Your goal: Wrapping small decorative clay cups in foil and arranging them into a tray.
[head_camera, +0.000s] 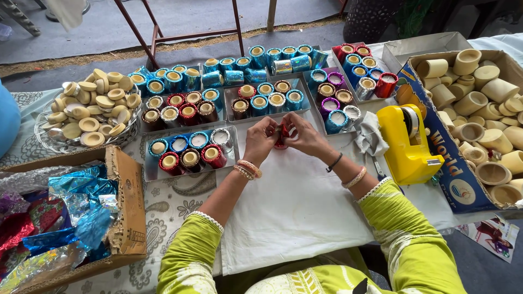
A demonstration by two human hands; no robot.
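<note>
- The left hand (260,140) and the right hand (306,137) meet over the white cloth (294,207) on the table.
- Both hands pinch one small red shiny cup (281,136) between their fingers, so the fingers are closed tight on it.
- Just behind the hands sit trays of shiny wrapped cups (190,149) in blue, red and silver.
- A yellow tape holder (406,142) stands near the right hand.
- A box of plain cups (479,109) is on the far right.
- A box of shiny foil (65,218) is on the left.
</note>
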